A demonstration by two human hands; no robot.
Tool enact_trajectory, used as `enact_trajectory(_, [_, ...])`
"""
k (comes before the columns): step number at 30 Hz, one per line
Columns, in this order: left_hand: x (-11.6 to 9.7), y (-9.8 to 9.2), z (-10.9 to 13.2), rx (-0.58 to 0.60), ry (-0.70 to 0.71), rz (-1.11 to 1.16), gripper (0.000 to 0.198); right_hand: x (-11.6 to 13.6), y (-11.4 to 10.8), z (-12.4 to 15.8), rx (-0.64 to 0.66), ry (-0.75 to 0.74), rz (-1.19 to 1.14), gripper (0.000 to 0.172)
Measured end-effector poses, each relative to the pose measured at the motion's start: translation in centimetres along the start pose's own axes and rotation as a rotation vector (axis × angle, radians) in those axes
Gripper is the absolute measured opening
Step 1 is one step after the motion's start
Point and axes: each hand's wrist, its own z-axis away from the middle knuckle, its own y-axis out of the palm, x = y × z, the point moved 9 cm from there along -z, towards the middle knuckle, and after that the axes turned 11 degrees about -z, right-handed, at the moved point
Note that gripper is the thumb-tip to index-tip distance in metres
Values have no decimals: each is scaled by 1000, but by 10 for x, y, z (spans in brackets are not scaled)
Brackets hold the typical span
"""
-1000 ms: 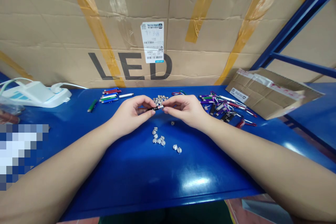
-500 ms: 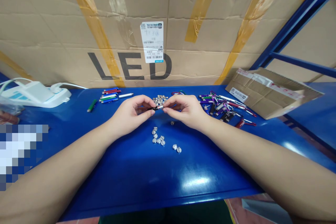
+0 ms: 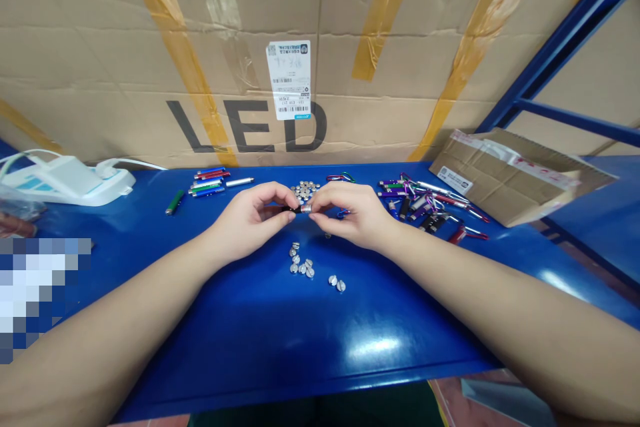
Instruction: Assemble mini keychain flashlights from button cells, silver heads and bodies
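Observation:
Between both hands, level above the blue table [image 3: 280,327], is a slim black keychain-flashlight tube [image 3: 296,209] with a silvery, reddish-striped end. My left hand [image 3: 255,217] pinches the black part between thumb and fingers. At the silvery end, the thumb and index finger of my right hand [image 3: 353,210] are closed on it; exactly what their tips cover is hidden. Just behind the hands lies a cluster of small silver discs [image 3: 305,188], like button cells. Several more silver discs [image 3: 303,267] are scattered in front, with a pair [image 3: 337,283] slightly to the right.
Coloured metal tubes [image 3: 207,185] lie at back left, beside a green one [image 3: 175,202]. A pile of keychain flashlights with carabiners [image 3: 425,203] is at right, before an open cardboard box [image 3: 510,180]. A white power strip [image 3: 75,180] stands far left; a large carton [image 3: 250,13] backs the table.
The tube has turned from slightly tilted to nearly level. My right fingertips have shifted a little down and left at its silvery end, while my left hand stays almost still.

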Motion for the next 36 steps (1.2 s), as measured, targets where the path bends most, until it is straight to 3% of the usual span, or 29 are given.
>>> enact_trajectory(7, [-6, 6, 2, 59, 110, -96, 17, 7, 5, 2, 49, -59, 16, 11])
enact_trajectory(14, [-14, 3, 2, 63, 245, -355, 18, 3, 0, 4, -19, -7, 26, 3])
enact_trajectory(20, [-15, 2, 1, 62, 244, -427, 17, -18, -10, 3, -26, 90, 251, 8])
enact_trajectory(27, [-8, -1, 0, 39, 196, -440, 13, -52, 7, 8, 230, 291, 558, 31])
enact_trajectory(36, [0, -3, -2, 26, 159, -496, 13, -50, 18, 7, 348, 361, 645, 35])
